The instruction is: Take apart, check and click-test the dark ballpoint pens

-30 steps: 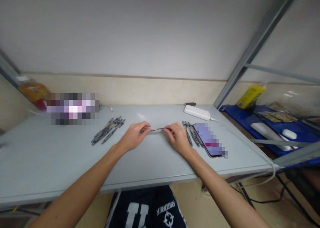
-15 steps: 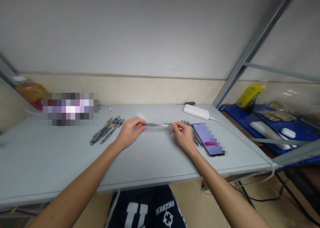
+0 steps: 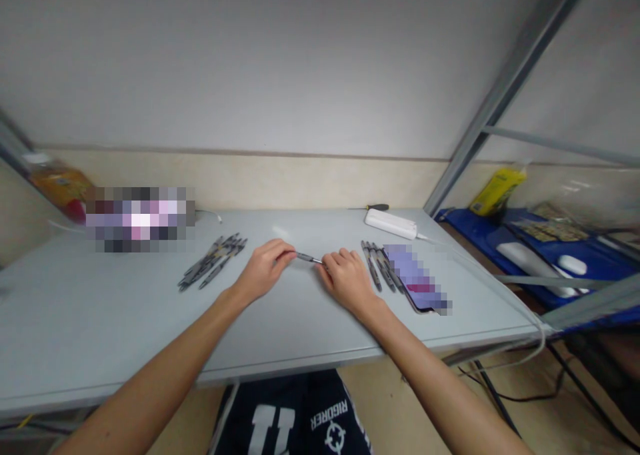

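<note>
A slim grey pen [image 3: 306,257] with a silvery section spans the gap between my hands, just above the desk. The fingertips of my left hand [image 3: 264,267] pinch its left end. Curled around its right end, my right hand [image 3: 347,278] is closed and hides that part. To the left of my left hand lies a loose pile of several grey pens [image 3: 213,262]. A small row of similar pens [image 3: 371,265] rests to the right of my right hand, beside a phone [image 3: 413,278].
At the back right of the desk [image 3: 280,335] are a white power strip [image 3: 390,224] with its cable and a screwdriver [image 3: 379,207]. A bottle [image 3: 63,185] and a pixelated object [image 3: 140,218] stand at the back left. A metal frame [image 3: 465,155] rises on the right.
My right hand has shifted left along the pen and closed around its right end, uncovering the row of pens. The pen now slopes slightly down to the right.
</note>
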The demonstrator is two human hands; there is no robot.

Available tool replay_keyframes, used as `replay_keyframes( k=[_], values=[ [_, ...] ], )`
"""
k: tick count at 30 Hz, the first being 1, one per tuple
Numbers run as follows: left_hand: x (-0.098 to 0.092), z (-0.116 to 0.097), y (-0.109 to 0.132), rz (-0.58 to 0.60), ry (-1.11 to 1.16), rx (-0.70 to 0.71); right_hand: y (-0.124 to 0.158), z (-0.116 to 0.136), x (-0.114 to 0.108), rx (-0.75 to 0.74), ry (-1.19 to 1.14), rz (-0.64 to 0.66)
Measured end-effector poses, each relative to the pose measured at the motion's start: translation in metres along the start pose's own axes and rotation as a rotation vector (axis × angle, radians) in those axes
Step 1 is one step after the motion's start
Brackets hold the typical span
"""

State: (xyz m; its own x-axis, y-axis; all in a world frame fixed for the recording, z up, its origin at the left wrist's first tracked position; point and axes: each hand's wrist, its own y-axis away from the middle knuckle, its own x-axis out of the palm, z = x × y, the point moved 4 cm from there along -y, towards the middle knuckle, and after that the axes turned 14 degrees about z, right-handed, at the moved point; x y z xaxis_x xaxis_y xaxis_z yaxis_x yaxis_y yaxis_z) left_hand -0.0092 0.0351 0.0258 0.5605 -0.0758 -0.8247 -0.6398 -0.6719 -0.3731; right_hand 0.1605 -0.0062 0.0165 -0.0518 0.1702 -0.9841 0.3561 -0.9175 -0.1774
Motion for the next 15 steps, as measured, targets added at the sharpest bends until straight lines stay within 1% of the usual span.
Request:
replay_keyframes(
  k=[3, 6, 8, 9, 10, 12, 14, 15],
  values=[
    [0.005, -0.008, 0.0, 0.047, -0.198, 0.025, -0.002, 0.003, 0.004, 0.083, -0.019, 0.114],
    [0.008, -0.019, 0.0, 0.039, -0.453, 0.017, -0.005, 0.001, 0.005, 0.184, -0.191, 0.215],
    [0.012, -0.027, 0.0, 0.063, -0.578, 0.067, -0.009, 0.002, 0.003, 0.148, -0.401, 0.298],
    [0.015, -0.03, 0.0, 0.079, -0.618, 0.099, -0.011, 0.004, 0.001, 0.091, -0.532, 0.353],
    [0.017, -0.033, 0.001, 0.098, -0.649, 0.125, -0.013, 0.007, -0.001, 0.032, -0.664, 0.413],
    [0.022, -0.034, 0.001, 0.119, -0.686, 0.143, -0.014, 0.012, -0.004, -0.025, -0.862, 0.561],
    [0.025, -0.032, 0.002, 0.12, -0.704, 0.13, -0.013, 0.016, -0.006, -0.02, -0.94, 0.706],
    [0.026, -0.03, 0.002, 0.116, -0.711, 0.125, -0.013, 0.018, -0.007, -0.003, -0.923, 0.75]
  ],
)
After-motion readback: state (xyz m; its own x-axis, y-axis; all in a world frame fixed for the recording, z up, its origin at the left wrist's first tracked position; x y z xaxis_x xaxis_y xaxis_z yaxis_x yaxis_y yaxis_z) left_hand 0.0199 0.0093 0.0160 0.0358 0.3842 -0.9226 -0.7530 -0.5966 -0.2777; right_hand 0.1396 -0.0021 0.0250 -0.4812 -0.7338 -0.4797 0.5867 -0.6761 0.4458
